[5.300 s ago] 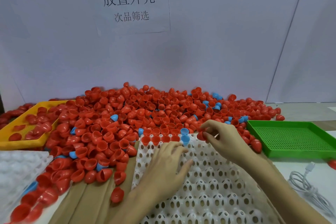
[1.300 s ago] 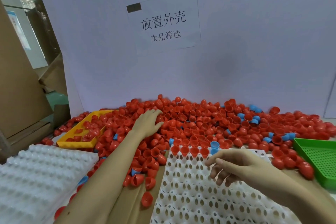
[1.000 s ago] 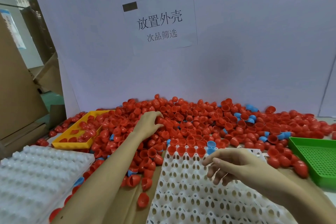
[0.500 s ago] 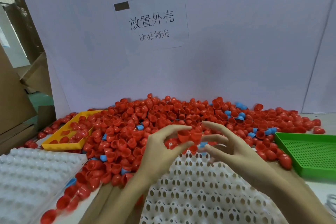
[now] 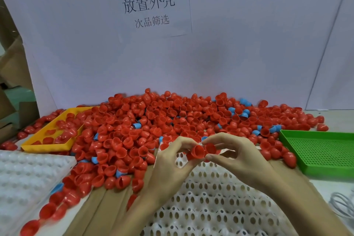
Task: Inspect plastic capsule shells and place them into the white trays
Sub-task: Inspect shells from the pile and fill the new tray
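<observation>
A big pile of red capsule shells (image 5: pixel 172 120), with a few blue ones among them, covers the table against the back wall. In front of it lies a white tray (image 5: pixel 210 203) full of oval holes. Above the tray's far end my left hand (image 5: pixel 172 166) pinches a red shell (image 5: pixel 197 152) with its open side facing me. My right hand (image 5: pixel 235 157) pinches a second red shell (image 5: pixel 210 147) right beside it, the two shells touching. The tray's far row is hidden behind my hands.
A yellow tray (image 5: pixel 47 146) with some red shells sits at the left, a green perforated tray (image 5: pixel 321 151) at the right. A second white tray (image 5: pixel 24 182) lies at the near left. A white cable (image 5: pixel 342 203) lies at the right edge. A paper sign (image 5: pixel 149 5) hangs on the wall.
My left hand came back from the pile with red shells and met my right hand above the white tray. Both hands now hold shells close together, and the view has tilted down.
</observation>
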The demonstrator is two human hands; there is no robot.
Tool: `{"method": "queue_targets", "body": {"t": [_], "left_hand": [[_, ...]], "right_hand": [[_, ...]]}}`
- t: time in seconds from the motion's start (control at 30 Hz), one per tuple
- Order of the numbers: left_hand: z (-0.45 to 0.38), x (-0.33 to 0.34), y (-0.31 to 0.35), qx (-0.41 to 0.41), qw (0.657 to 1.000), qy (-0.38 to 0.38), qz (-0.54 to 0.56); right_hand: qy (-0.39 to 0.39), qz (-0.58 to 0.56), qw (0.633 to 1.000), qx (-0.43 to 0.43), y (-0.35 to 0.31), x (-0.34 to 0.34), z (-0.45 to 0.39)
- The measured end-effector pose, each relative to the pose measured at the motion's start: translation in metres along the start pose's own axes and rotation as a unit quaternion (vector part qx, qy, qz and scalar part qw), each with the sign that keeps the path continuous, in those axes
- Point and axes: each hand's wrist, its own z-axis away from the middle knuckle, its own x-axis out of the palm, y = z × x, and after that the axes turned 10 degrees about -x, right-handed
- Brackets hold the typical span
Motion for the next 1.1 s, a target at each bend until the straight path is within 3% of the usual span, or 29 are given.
{"method": "queue_targets", "body": {"t": [0.47, 0.8, 1.1], "left_hand": [[0.0, 0.0001, 0.0, -0.046, 0.998, -0.051, 0.013], [0.0034, 0.0015, 0.0, -0.05, 0.998, -0.042, -0.015], [0.0053, 0.0018, 0.0053, 0.04, 0.996, -0.063, -0.054]], "right_hand": [[0.037, -0.014, 0.999, -0.024, -0.0011, 0.0012, 0.0009], [-0.017, -0.046, 0.998, 0.03, -0.0002, 0.0075, 0.0041], [-0.018, -0.11, 0.992, 0.062, -0.0027, 0.0017, 0.0014]]}}
